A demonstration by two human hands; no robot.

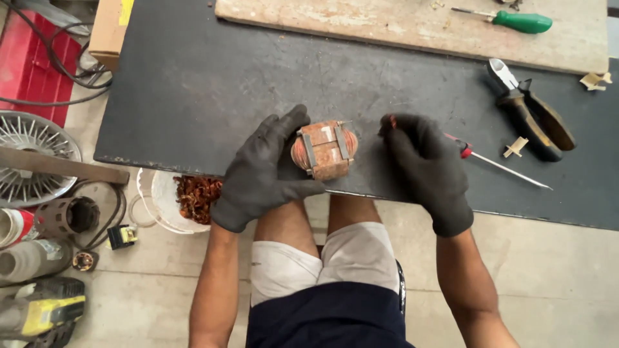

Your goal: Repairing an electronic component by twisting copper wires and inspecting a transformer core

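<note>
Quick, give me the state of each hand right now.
Left hand: gloved, open, fingers resting against the copper-wound coil on the dark board.
Right hand: gloved, closed on the red-handled screwdriver.

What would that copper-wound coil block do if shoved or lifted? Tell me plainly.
The coil block looks like metal core plus dense copper winding, so probably heavy for its size and stiff. Its rounded winding ends bulge out, so it might rock if pushed. The left hand steadies it near the dark board's edge, so a shove could drop it.
</note>
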